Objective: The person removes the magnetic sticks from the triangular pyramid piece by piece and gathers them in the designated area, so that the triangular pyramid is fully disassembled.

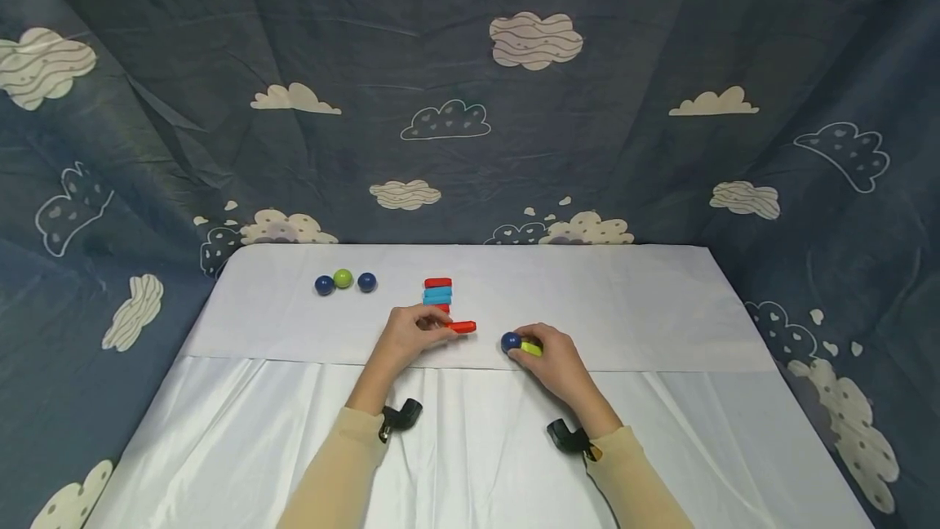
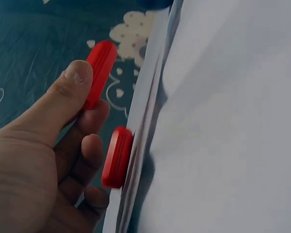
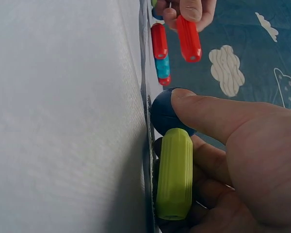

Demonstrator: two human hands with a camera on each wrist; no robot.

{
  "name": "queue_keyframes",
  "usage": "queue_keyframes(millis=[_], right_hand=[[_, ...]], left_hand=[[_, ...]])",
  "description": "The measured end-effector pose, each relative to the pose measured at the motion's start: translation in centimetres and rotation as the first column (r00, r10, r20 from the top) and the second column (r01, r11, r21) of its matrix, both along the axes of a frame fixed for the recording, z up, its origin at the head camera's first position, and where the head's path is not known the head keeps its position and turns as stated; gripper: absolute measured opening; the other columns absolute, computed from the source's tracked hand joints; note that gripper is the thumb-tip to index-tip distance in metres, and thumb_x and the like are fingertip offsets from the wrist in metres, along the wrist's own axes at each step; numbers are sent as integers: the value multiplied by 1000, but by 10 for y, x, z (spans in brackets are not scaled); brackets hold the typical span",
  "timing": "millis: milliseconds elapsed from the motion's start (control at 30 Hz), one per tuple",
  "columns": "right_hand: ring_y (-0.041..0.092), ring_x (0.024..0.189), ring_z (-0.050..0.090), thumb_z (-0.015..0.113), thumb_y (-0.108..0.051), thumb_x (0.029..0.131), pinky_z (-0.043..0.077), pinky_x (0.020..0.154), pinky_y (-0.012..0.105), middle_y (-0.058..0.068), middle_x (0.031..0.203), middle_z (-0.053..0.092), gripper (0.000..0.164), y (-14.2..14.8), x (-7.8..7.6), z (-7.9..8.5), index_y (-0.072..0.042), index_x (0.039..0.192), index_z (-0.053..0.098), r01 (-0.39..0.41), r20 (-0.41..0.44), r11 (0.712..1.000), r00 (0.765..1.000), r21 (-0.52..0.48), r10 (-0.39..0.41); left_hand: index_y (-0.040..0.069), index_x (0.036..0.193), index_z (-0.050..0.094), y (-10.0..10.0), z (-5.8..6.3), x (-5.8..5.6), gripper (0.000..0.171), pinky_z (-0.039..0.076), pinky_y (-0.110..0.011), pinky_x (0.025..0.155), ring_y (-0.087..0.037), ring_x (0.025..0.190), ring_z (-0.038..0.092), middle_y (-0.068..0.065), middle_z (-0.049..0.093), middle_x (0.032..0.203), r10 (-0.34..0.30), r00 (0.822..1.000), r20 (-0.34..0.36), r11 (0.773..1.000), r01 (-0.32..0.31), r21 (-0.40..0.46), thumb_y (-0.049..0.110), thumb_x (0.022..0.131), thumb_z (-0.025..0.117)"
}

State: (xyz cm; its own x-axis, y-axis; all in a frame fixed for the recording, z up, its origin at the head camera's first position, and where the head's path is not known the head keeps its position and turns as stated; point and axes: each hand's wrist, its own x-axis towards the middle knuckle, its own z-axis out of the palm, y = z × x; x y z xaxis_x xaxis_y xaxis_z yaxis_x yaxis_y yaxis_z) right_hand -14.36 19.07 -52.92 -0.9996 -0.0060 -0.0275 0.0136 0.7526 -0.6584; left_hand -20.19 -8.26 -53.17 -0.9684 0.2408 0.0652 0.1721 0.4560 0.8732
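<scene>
Between thumb and fingertips, my left hand pinches a red ridged rod. Just behind that hand lies a short column of rods: a red rod farthest back, two light blue rods, then another red rod, partly covered by the hand in the head view. My right hand grips a dark blue ball, thumb on top of it. Against the ball is a yellow-green ridged rod, with the right fingers curled beside and behind it.
Toward the back left of the white table sit a blue ball, a green ball and a second blue ball. A dark cloud-patterned cloth hangs behind and at both sides.
</scene>
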Motion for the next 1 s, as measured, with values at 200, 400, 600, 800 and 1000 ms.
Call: queue_keyframes(millis=[200, 400, 600, 800, 1000], right_hand=[[34, 125, 67, 81, -26, 95, 54, 109, 51, 15, 132, 72, 44, 1, 1, 2, -6, 133, 70, -13, -4, 1000, 1000, -17, 13], [33, 124, 67, 81, -25, 95, 54, 109, 51, 15, 131, 72, 43, 2, 0, 0, -6, 132, 70, -16, -11, 1000, 1000, -21, 16], [33, 125, 67, 81, -25, 95, 54, 109, 51, 15, 131, 72, 43, 2, 0, -2, -6, 132, 70, -13, -9, 1000, 1000, -19, 13], [33, 125, 67, 81, -25, 95, 54, 110, 51, 15, 132, 72, 43, 2, 0, -3, -7, 133, 70, -8, -4, 1000, 1000, -19, 7], [33, 126, 66, 81, -25, 95, 54, 110, 51, 15, 133, 71, 43, 2, 0, -4, -7, 133, 70, -3, 2, 1000, 1000, -21, 3]], left_hand=[[25, 97, 84, -15, 3, -4, 19, 54, -27, 77, -14, 85, 65, 4, 79, 99, 44, 998, -32, 999, -45, -9, 31, 82, 93], [22, 99, 84, -21, 1, -8, 20, 56, -26, 82, -12, 86, 68, 3, 80, 101, 52, 997, -53, 998, -54, -30, 29, 83, 92], [19, 101, 83, -25, -3, -10, 20, 55, -27, 82, -13, 87, 67, 2, 79, 98, 72, 994, -88, 995, -78, -67, 24, 84, 92], [17, 102, 82, -25, -5, -12, 21, 55, -29, 80, -14, 85, 65, 0, 78, 96, 81, 993, -83, 991, -89, -96, 24, 85, 91], [15, 101, 82, -24, -4, -12, 20, 55, -33, 84, -16, 88, 66, -1, 77, 98, 99, 988, -119, 981, -117, -155, 22, 84, 91]])
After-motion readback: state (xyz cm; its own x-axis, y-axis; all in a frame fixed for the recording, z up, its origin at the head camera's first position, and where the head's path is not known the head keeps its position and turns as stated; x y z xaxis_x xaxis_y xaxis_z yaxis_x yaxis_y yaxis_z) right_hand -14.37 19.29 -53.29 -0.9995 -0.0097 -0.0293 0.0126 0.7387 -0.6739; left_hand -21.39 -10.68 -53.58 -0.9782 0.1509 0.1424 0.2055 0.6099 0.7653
